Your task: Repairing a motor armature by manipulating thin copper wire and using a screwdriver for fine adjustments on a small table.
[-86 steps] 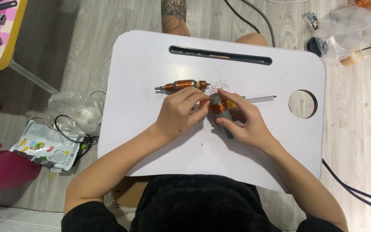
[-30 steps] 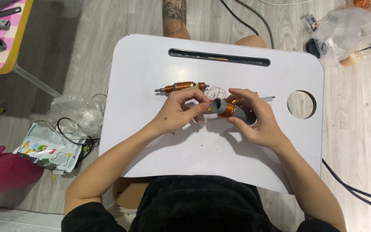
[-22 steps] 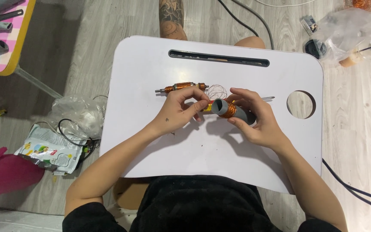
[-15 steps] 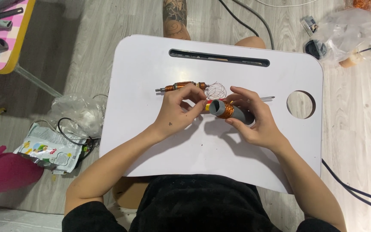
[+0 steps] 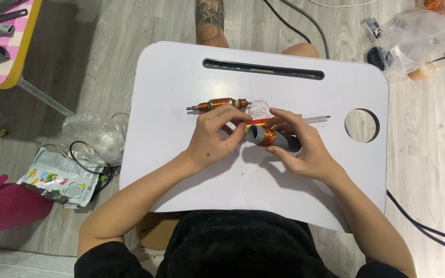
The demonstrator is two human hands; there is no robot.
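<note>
My right hand [image 5: 302, 146] grips a short grey tube [image 5: 275, 139] wound with copper wire, held just above the white lap table [image 5: 191, 77]. My left hand [image 5: 215, 134] is at the tube's left end, fingers pinched by the thin wire. Behind my hands lies a motor armature [image 5: 217, 104] with copper windings on a metal shaft. A loose tangle of fine wire [image 5: 258, 106] lies beside it. A red-and-yellow-handled screwdriver with its metal shaft [image 5: 315, 119] pointing right is partly hidden under my fingers.
The table has a long slot [image 5: 263, 69] at the back and a round hole [image 5: 361, 125] at the right. On the floor lie plastic bags [image 5: 91, 136], a snack packet [image 5: 55, 177], black cables [image 5: 423, 226], and a pink-topped table [image 5: 3, 46] at far left.
My right hand has turned the wound tube from pointing down-right to lying nearly level. My left hand moved from over the tube to its left end. The armature stayed put.
</note>
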